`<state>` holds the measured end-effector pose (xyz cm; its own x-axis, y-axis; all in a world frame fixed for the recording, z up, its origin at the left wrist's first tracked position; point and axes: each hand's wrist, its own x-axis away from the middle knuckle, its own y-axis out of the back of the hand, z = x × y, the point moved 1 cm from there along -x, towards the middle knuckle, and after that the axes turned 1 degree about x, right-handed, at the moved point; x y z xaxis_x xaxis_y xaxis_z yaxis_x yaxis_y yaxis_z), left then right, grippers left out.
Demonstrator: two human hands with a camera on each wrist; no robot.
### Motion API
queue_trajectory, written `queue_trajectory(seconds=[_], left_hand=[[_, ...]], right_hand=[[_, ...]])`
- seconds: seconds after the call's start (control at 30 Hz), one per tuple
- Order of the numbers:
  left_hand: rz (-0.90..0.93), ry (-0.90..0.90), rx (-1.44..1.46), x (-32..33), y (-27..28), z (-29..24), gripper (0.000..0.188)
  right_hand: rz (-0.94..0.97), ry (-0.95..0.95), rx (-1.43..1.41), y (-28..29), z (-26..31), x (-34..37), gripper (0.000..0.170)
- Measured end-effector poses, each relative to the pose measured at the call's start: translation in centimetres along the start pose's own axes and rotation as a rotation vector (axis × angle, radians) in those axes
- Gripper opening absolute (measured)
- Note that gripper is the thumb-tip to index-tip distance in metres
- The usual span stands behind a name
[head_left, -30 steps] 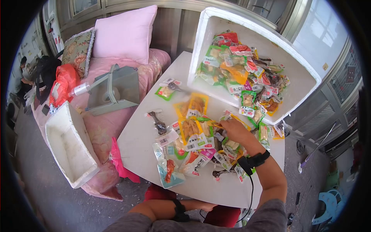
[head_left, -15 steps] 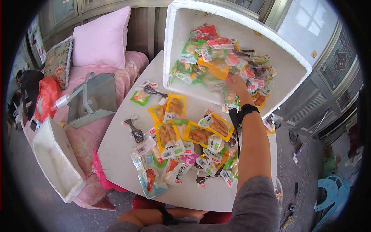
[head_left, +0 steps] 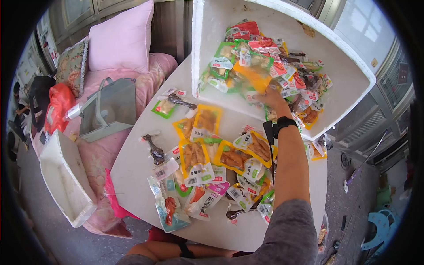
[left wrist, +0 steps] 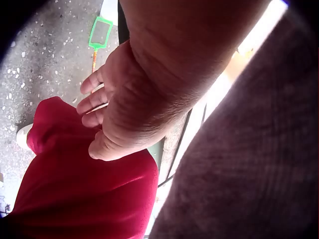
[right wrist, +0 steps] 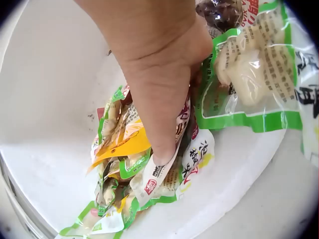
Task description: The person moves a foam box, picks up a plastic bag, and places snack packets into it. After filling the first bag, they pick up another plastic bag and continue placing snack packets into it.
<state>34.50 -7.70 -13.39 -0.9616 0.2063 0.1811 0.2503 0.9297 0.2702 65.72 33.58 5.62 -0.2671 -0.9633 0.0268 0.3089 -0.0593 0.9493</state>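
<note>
My right hand [head_left: 274,100] reaches down inside a white foam box [head_left: 349,92], among a heap of vacuum-packed food packets. In the right wrist view its thumb lies along a white packet [right wrist: 157,174] with printed lettering, beside an orange packet [right wrist: 124,144]; the other fingers are hidden, and I cannot tell whether they grip anything. A green-edged packet [right wrist: 249,74] of pale meat is close beside the hand. My left hand [left wrist: 122,107] hangs with loosely curled, empty fingers over a red-clad leg [left wrist: 99,184]; in the head view the table edge hides most of it.
On the white table [head_left: 134,181] lies a pile of packets, with yellow-edged chicken feet packets [head_left: 194,159] on top and a dark drumstick packet [head_left: 154,150] at its left. A small foam box [head_left: 66,176] and a grey bag [head_left: 110,110] rest on the pink-covered bed.
My right hand has let go of a yellow-edged packet on the table pile and moved up into the foam box, shifting slightly among its packets. My left arm stays low.
</note>
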Motion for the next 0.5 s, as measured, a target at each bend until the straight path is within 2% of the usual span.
queue_trajectory(seconds=[0.03, 0.07, 0.17, 0.27, 0.37, 0.47, 0.5], left_hand=[[0.0, 0.004, -0.006, 0.1, 0.1, 0.1, 0.049], [0.001, 0.007, -0.013, 0.2, 0.1, 0.1, 0.049], [0.009, 0.027, -0.034, 0.3, -0.2, 0.3, 0.05], [0.003, 0.053, -0.061, 0.7, 0.3, 0.4, 0.051], [-0.019, 0.075, -0.09, 0.9, 0.9, 0.0, 0.053], [-0.065, 0.035, -0.135, 0.7, 0.3, 1.2, 0.055], [-0.034, 0.065, -0.189, 0.8, 0.6, 0.8, 0.051]], right_hand=[[-0.001, 0.061, 0.013, 0.4, 0.2, 0.4, 0.066], [-0.007, 0.037, 0.036, 0.1, 0.4, 0.9, 0.064], [0.105, 0.122, 0.099, 2.0, 5.1, 6.6, 0.062], [-0.006, 0.305, -0.103, -2.8, 1.9, 5.4, 0.058], [0.074, 0.414, 0.117, -2.1, 4.1, 10.5, 0.055], [0.344, 0.479, 0.079, -2.0, 4.5, 13.2, 0.05], [0.466, 0.429, 0.098, -0.7, 5.2, 13.9, 0.049]])
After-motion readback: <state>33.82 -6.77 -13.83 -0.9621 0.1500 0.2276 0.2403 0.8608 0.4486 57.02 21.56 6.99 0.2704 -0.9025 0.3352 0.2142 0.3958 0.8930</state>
